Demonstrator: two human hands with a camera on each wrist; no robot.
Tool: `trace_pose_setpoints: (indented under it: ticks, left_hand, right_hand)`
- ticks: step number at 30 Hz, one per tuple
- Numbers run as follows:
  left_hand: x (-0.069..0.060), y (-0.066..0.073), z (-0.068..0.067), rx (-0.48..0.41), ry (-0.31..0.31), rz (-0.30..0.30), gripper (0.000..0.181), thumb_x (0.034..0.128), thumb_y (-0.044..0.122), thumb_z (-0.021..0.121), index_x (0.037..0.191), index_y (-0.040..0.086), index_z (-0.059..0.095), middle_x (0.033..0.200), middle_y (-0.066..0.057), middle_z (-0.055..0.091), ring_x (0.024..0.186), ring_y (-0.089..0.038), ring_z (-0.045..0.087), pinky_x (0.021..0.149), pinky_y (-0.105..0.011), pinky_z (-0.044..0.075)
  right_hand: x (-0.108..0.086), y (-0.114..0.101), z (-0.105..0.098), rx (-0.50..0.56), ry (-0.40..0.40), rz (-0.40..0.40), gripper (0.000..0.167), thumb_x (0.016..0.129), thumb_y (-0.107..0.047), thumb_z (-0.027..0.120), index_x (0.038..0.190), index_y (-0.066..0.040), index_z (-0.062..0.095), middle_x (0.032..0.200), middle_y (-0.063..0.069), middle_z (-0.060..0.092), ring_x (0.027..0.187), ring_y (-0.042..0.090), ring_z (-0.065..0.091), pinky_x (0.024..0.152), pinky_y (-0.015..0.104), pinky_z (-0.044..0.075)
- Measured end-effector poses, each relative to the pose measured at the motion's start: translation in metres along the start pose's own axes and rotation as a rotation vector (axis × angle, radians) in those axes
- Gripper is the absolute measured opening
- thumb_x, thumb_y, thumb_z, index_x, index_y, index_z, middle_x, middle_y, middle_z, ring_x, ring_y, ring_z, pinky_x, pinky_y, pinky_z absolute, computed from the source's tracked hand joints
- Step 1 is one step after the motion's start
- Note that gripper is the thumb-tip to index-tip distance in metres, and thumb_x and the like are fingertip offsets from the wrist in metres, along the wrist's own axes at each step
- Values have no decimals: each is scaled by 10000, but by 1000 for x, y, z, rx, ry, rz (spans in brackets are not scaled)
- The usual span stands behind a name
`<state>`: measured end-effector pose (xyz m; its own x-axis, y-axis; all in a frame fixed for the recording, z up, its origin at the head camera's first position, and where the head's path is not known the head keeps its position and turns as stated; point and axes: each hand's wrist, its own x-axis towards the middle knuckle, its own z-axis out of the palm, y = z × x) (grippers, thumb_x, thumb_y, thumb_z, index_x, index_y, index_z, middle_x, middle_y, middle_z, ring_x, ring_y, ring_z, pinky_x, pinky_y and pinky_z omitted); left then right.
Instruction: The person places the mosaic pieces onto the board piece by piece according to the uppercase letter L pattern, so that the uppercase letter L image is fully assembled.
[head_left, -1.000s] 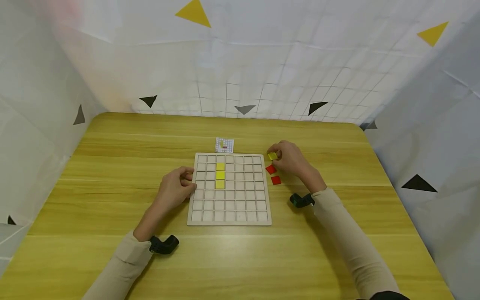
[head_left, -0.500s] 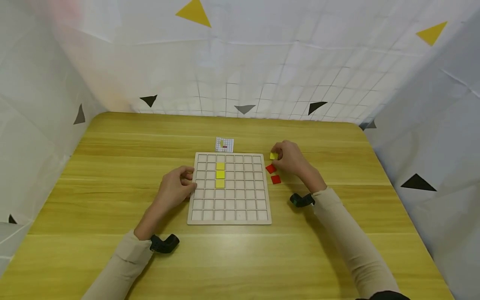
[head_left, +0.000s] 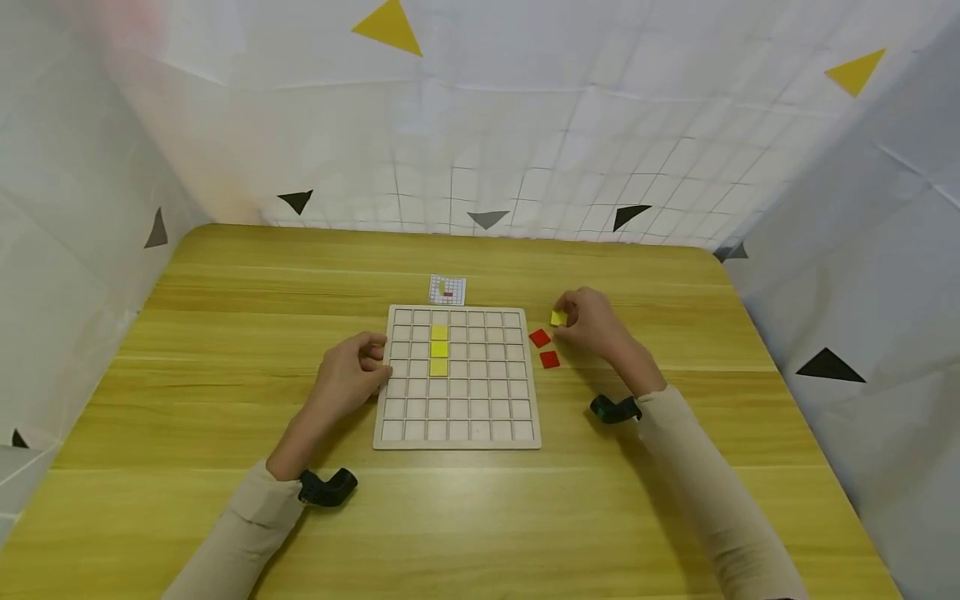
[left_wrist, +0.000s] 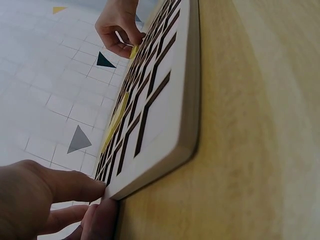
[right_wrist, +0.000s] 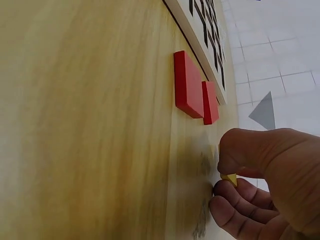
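Observation:
A pale grid board [head_left: 468, 408] lies on the table, with several yellow tiles [head_left: 439, 349] in a short column in its upper left part. My left hand [head_left: 348, 377] grips the board's left edge; in the left wrist view the thumb and fingers [left_wrist: 75, 186] meet at its rim. Right of the board, my right hand [head_left: 592, 325] pinches a yellow tile [head_left: 558, 318] between thumb and fingers, low over the table. In the right wrist view most of that tile [right_wrist: 230, 179] is hidden by the fingers. Two red tiles [head_left: 550, 359] lie between board and right hand.
A small printed card [head_left: 447, 290] with a grid and coloured cells lies just behind the board. The wooden table [head_left: 465, 525] ends at the back against a white sheet [head_left: 510, 125] with triangles on it. White sheets also hang at both sides.
My right hand has drawn slightly to the right, away from the board, with the yellow tile between its fingers. The left hand, board and red tiles stay in place.

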<state>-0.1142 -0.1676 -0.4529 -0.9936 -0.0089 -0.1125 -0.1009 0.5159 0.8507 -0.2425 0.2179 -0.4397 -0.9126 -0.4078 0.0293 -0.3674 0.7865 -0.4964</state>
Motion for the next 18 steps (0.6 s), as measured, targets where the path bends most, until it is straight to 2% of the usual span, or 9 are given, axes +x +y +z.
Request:
trace_pose_setpoints:
  ticks: [5,18]
  left_hand:
    - [0,0,0,15,3,11,472,883,57,718,1334,13,588,1110,-148,638,947,-249,665,689,-311,554]
    - [0,2,-1,11,-2,0,469,888,52,714,1336,8,584,1118,-155,632,956,-262,665,662,-298,560]
  right_hand:
    - [-9,2,-3,12,6,10,266,798,-22,767,1048,38,698,936,155,585,802,273,559,718,400,489]
    - [-33,4,-8,21,-11,7,264,780,12,752,1036,43,694,938,169,570,760,246,585,697,391,507]
